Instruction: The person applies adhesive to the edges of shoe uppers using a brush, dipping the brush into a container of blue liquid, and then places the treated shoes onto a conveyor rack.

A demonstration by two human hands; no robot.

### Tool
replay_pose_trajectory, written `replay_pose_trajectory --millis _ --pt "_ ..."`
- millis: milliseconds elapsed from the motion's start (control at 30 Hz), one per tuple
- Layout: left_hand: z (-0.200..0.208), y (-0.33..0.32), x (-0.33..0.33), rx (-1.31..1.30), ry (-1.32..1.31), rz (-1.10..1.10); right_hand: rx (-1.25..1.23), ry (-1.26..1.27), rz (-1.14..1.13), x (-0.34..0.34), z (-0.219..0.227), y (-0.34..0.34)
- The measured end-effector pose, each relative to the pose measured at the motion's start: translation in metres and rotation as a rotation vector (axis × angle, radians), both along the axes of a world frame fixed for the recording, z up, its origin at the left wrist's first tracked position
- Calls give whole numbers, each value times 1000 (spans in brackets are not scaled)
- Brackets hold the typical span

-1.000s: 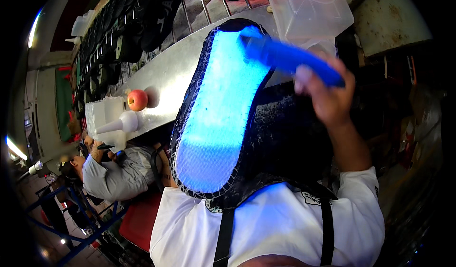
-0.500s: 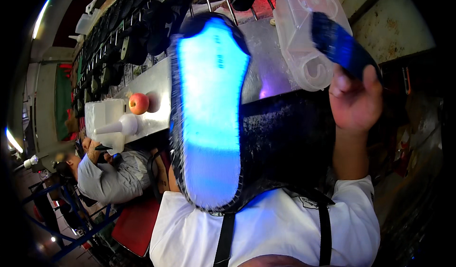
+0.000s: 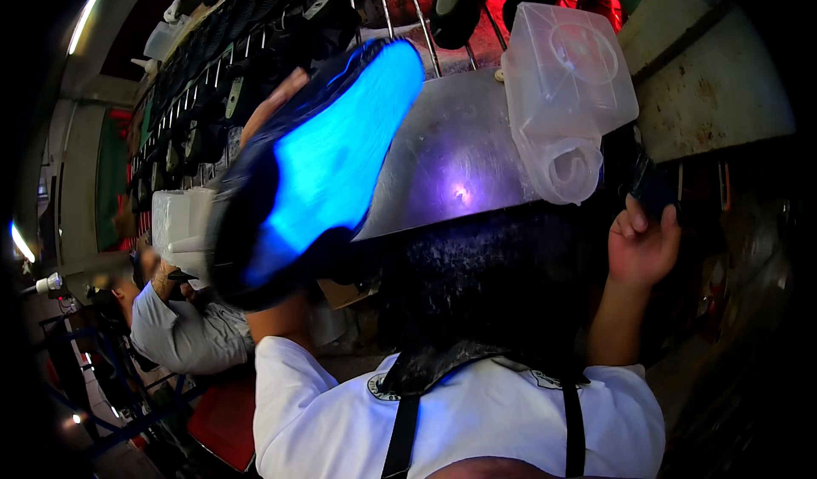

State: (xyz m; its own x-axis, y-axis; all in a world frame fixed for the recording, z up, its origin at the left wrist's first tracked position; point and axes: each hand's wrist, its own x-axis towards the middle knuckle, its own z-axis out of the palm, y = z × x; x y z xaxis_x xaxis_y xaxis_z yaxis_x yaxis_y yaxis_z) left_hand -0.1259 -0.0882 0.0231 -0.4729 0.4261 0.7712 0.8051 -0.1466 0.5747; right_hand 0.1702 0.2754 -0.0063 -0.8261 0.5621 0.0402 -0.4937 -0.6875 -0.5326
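While the left hand (image 3: 275, 104), mostly hidden, grips a tilted black shoe (image 3: 336, 160) with its blue-lit underside showing, in front of the left part of the surface (image 3: 413, 198), the right hand's (image 3: 642, 245) fingers curl around a dark tool (image 3: 654, 191) beyond the surface's near right corner, near a clear container (image 3: 562, 74).

In the middle of the frame, a hand could pass above the metal table (image 3: 451, 149), between the blue-lit shoe (image 3: 339, 151) at the left of centre and the translucent container (image 3: 557, 74) at the upper right. At the top, metal rods (image 3: 423, 24) and dark shoes (image 3: 460, 6) obstruct the way.
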Motion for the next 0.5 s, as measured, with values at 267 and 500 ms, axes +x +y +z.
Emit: replay_pose_trajectory --millis 267,500 --pt "56 63 -103 -920 1070 279 1756 -1088 -653 0 29 -35" --pt "20 133 -203 -1118 1424 80 1585 -1083 -717 25 -17 -10"
